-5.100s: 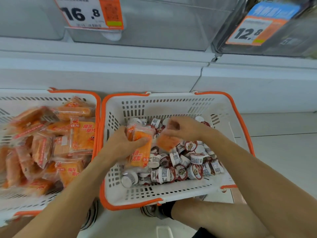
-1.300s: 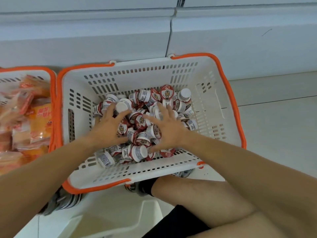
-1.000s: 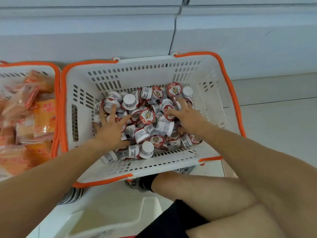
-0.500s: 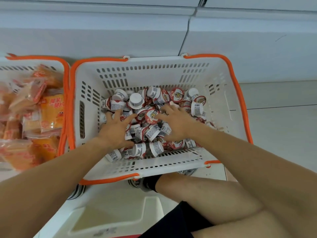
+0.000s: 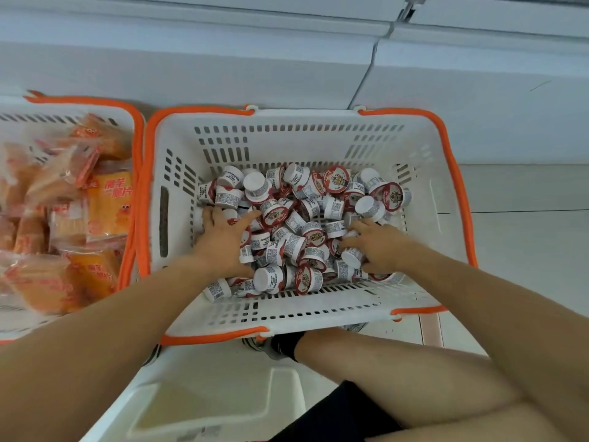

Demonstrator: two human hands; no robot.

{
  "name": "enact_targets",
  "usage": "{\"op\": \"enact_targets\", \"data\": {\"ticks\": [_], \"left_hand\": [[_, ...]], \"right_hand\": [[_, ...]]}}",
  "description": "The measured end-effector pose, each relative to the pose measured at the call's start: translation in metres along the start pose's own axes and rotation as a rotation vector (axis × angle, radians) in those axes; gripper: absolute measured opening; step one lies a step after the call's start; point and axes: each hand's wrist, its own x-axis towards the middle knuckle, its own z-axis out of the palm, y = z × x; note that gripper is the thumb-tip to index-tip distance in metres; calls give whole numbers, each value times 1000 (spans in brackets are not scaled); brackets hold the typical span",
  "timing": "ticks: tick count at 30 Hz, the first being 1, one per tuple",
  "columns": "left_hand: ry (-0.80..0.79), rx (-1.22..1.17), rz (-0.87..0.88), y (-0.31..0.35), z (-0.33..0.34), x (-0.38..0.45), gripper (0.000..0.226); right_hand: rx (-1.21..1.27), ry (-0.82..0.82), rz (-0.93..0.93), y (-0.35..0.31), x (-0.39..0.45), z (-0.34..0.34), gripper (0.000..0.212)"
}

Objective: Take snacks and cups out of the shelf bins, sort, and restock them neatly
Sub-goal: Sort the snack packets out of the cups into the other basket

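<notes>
A white basket with an orange rim (image 5: pixel 318 145) stands in front of me, its floor covered by a heap of small white cups with red lids (image 5: pixel 306 218). Both of my hands are down in the heap, palms down. My left hand (image 5: pixel 223 240) lies on the left part of the pile with its fingers spread. My right hand (image 5: pixel 376 244) rests on the right part, fingers curled among the cups; I cannot tell whether it holds one. A second white basket (image 5: pixel 134 154) at the left holds orange snack packets (image 5: pixel 108 199).
The white base panel of the shelf unit (image 5: pixel 287 68) runs along the back. A pale tiled floor (image 5: pixel 526 244) lies to the right. A white plastic step (image 5: pixel 216 390) is at the bottom, and my bare knee (image 5: pixel 398 374) is under the basket's near edge.
Five seconds ago my hands held orange snack packets over the cups. Since then the packets are gone from this basket, and both hands have spread apart through the cup heap, shifting cups.
</notes>
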Motion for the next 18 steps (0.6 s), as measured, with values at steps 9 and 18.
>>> {"op": "enact_targets", "data": {"ticks": [9, 18], "left_hand": [[-75, -121, -16, -2, -11, -5, 117], [-178, -516, 133, 29, 31, -33, 95]], "right_hand": [[421, 124, 67, -10, -6, -64, 64], [189, 192, -179, -103, 79, -107, 127]]}}
